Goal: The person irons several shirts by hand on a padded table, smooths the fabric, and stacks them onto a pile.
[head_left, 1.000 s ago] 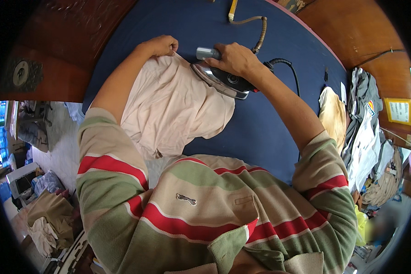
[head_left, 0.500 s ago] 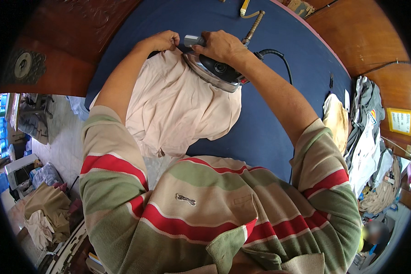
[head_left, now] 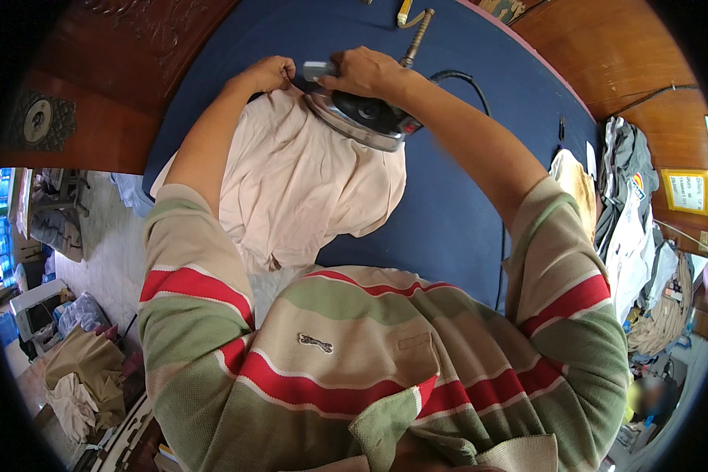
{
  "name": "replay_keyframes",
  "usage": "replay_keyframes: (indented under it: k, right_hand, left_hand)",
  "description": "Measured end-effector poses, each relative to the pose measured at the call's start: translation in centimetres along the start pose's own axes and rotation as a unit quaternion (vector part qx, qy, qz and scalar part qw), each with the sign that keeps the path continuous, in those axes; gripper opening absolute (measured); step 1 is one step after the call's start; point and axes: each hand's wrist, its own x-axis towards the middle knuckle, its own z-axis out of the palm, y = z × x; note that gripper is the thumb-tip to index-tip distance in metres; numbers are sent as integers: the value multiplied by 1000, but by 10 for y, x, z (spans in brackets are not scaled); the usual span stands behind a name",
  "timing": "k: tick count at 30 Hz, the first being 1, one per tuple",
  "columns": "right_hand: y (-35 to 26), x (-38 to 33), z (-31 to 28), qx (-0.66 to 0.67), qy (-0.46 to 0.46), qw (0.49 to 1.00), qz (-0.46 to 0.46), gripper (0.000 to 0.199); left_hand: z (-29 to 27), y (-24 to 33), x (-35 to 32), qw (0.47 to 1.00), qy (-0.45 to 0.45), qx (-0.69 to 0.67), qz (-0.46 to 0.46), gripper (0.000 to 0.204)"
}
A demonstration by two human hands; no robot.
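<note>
A pale pink garment lies rumpled on the blue padded ironing table, its near end hanging toward my body. At its far edge my left hand pinches the cloth between closed fingers. My right hand is wrapped round the grey handle of a clothes iron, partly hiding it. The iron has a black body and a shiny metal soleplate, and it sits on the far right part of the garment, its tip close to my left hand. A black cord curves away from its back.
A coiled spring-like cord sleeve lies at the table's far side. To the right are a tan cloth and hanging clothes. Carved wooden panels border the far left. Heaped cloth lies lower left; another person shows at lower right.
The iron and my right hand have shifted slightly left in the picture, as has most of the scene. My left hand keeps its pinch on the garment's far edge.
</note>
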Motion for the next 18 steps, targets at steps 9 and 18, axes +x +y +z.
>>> replay_keyframes:
  k: [9,18]
  right_hand:
    - [38,-114,-10,14,-58,996,69,54]
    - [149,-287,-42,-11,174,954,245,63]
  left_hand:
    - [-2,13,-5,999,-31,18,-20,12]
    - [30,98,-172,909,294,230,184,17]
